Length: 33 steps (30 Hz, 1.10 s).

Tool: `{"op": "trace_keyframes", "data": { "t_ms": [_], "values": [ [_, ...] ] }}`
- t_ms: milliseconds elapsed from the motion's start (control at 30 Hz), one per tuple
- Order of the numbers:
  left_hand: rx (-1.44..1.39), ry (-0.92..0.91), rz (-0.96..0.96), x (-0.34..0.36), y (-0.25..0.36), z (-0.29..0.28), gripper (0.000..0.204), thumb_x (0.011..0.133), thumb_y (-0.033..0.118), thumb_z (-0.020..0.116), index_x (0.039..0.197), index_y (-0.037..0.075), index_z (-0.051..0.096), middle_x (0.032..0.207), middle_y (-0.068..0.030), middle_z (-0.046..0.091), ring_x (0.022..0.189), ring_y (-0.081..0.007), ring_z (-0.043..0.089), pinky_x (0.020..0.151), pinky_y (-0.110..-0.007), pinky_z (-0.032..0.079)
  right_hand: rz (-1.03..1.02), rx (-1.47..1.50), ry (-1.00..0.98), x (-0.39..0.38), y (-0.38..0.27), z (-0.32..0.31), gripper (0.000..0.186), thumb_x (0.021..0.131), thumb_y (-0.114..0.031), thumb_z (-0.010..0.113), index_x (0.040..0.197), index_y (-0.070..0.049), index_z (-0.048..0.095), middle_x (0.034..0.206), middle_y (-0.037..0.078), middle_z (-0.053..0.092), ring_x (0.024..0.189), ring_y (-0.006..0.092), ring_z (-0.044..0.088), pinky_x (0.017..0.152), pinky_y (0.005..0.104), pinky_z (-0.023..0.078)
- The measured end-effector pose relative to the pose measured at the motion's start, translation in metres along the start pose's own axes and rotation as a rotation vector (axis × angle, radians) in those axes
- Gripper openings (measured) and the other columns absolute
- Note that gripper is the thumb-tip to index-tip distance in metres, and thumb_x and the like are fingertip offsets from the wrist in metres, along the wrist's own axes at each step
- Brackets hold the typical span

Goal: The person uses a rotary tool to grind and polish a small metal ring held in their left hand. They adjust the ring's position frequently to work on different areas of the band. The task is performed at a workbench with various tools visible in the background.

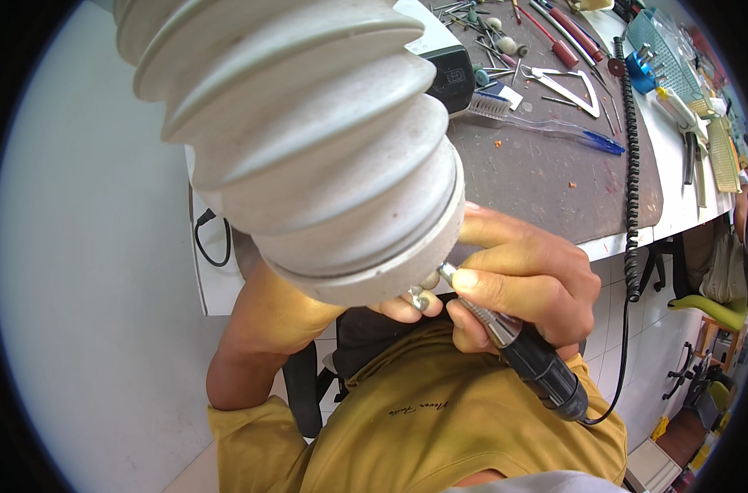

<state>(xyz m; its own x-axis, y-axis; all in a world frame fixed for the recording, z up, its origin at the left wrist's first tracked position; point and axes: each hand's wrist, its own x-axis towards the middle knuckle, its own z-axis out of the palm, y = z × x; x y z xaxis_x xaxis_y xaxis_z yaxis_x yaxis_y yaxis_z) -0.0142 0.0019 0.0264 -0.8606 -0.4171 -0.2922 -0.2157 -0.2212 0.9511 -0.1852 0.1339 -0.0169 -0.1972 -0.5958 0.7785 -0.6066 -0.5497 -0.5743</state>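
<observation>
My right hand grips a rotary handpiece like a pen. Its metal nose points up and left, and its black body slants down toward my shirt. The mouth of a large white ribbed hose covers most of my left hand. Below the hose rim, its fingertips hold a small shiny metal piece. The handpiece's nose is close to this piece, by the rim. Whether its tip touches the piece cannot be made out.
A brown mat covers the white table. On it lie a clear toothbrush, a white caliper and several burs. A black coiled cord hangs over the table edge at right. Behind it stands a teal basket.
</observation>
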Motion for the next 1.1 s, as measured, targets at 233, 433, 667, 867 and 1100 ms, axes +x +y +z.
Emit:
{"op": "trace_keyframes", "data": {
  "t_ms": [233,433,667,867,1100],
  "values": [
    [-0.044,-0.009,-0.006,0.000,-0.002,-0.001,0.030,0.101,0.010,0.064,0.119,-0.013,0.058,0.095,-0.0193,0.072,0.084,-0.0224,0.076,0.071,-0.027,0.066,-0.025,-0.010,0.000,0.002,0.000,-0.001,0.022,0.076,-0.004,0.084,0.095,-0.003,0.071,0.080,0.009,0.072,0.092,0.0330,0.077,0.085,0.0471,0.065],
    [-0.030,0.002,0.006,0.001,-0.004,-0.002,0.029,0.101,0.009,0.064,0.119,-0.012,0.058,0.095,-0.0190,0.072,0.085,-0.0227,0.076,0.072,-0.027,0.066,-0.006,-0.016,0.003,0.001,-0.002,0.001,0.022,0.076,-0.003,0.084,0.094,-0.003,0.071,0.080,0.009,0.072,0.093,0.0330,0.077,0.086,0.0474,0.065],
    [-0.103,0.039,-0.006,0.001,-0.002,0.001,0.029,0.100,0.011,0.064,0.119,-0.010,0.058,0.095,-0.0170,0.070,0.084,-0.0218,0.074,0.071,-0.028,0.065,-0.006,-0.033,0.001,0.002,-0.004,-0.003,0.022,0.076,-0.002,0.082,0.095,-0.002,0.070,0.080,0.011,0.072,0.093,0.0339,0.077,0.086,0.0483,0.064],
    [-0.108,0.294,0.076,-0.014,0.003,0.024,0.024,0.097,0.012,0.068,0.114,-0.003,0.057,0.099,-0.0124,0.067,0.088,-0.0178,0.070,0.071,-0.026,0.061,0.034,0.060,0.109,0.011,-0.001,-0.001,0.025,0.074,-0.002,0.082,0.095,-0.002,0.069,0.082,0.011,0.073,0.086,0.0294,0.077,0.086,0.0431,0.063],
    [0.054,0.338,0.393,0.020,-0.014,0.046,0.022,0.095,0.003,0.071,0.114,-0.004,0.064,0.097,-0.0091,0.068,0.088,-0.0151,0.069,0.071,-0.026,0.060,0.189,0.131,0.179,-0.001,0.002,-0.023,0.027,0.077,0.003,0.077,0.101,0.002,0.066,0.081,0.014,0.071,0.080,0.0266,0.075,0.091,0.0459,0.061]
  ]
}}
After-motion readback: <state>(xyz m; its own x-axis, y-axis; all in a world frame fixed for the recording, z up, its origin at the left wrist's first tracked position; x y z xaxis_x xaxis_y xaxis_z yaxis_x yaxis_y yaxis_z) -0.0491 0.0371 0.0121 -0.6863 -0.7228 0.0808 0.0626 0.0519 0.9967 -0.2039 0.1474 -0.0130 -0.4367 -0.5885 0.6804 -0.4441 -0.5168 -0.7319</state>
